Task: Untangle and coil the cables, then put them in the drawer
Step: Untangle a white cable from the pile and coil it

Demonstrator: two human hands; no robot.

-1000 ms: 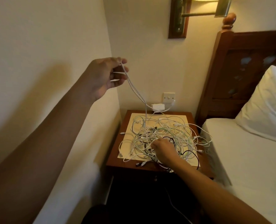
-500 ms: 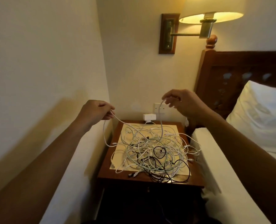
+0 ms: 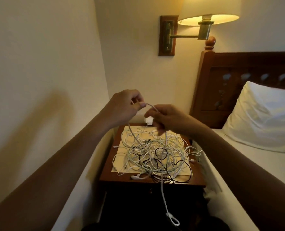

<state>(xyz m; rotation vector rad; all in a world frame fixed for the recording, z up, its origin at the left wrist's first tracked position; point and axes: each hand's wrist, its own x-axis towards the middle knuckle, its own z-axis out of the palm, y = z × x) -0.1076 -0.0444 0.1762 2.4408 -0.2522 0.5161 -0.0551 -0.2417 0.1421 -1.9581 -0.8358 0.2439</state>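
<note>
A tangle of white and black cables [image 3: 156,155] lies on a cream mat on the wooden nightstand [image 3: 115,177]. Above it, my left hand [image 3: 126,105] pinches one white cable [image 3: 162,194] between thumb and fingers. My right hand [image 3: 165,117] grips the same cable a short way along, so a small arch of cable spans the two hands. One strand drops from my left hand into the pile. The other hangs from my right hand past the nightstand's front edge and ends in a small loop near the floor. The drawer front below is in dark shadow.
A cream wall [image 3: 46,80] runs close along the left. The bed [image 3: 238,164] with a white pillow [image 3: 265,117] and a dark wooden headboard [image 3: 238,72] lies on the right. A lit wall lamp [image 3: 205,22] hangs above. A white charger [image 3: 148,120] sits at the nightstand's back.
My two hands have come together over the pile, from wide apart half a second ago. The white cable's free end now hangs below the nightstand's front edge.
</note>
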